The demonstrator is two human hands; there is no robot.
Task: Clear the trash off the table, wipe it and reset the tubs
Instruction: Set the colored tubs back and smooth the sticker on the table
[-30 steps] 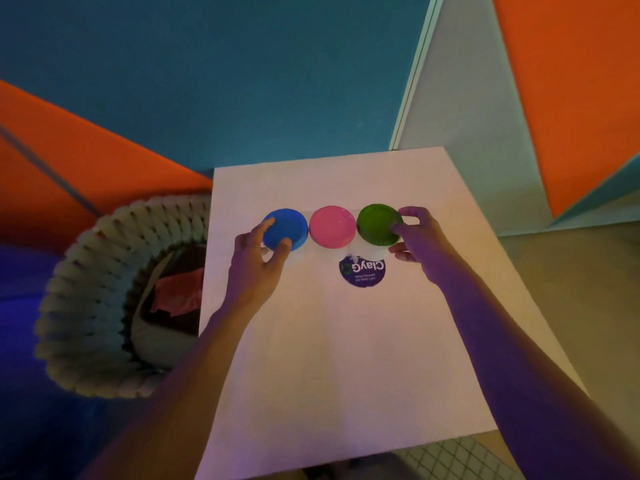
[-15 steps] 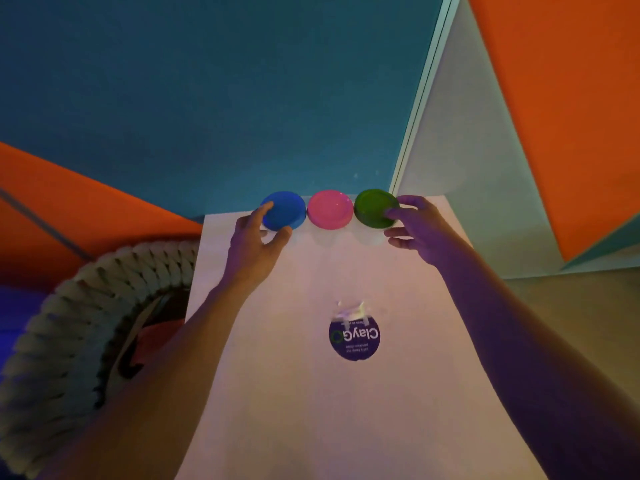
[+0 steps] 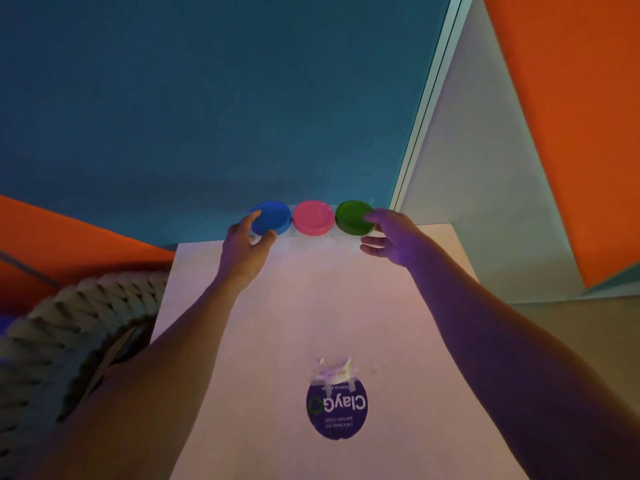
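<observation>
Three lidded tubs stand in a row at the far edge of the white table (image 3: 346, 306): a blue tub (image 3: 273, 216), a pink tub (image 3: 313, 218) and a green tub (image 3: 353, 217), touching side by side. My left hand (image 3: 246, 249) grips the blue tub, forefinger on its left rim and thumb at its near side. My right hand (image 3: 391, 237) touches the green tub's right side with its fingertips. A round purple sticker (image 3: 336, 408) with a torn top edge lies on the table nearer to me.
A woven rope basket (image 3: 69, 334) stands on the floor to the left of the table. A blue wall rises right behind the tubs, and a white and orange wall panel (image 3: 485, 168) stands to the right.
Both hands slid the three tubs together from the middle of the table to its far edge. The sticker now lies well behind them, nearer to me.
</observation>
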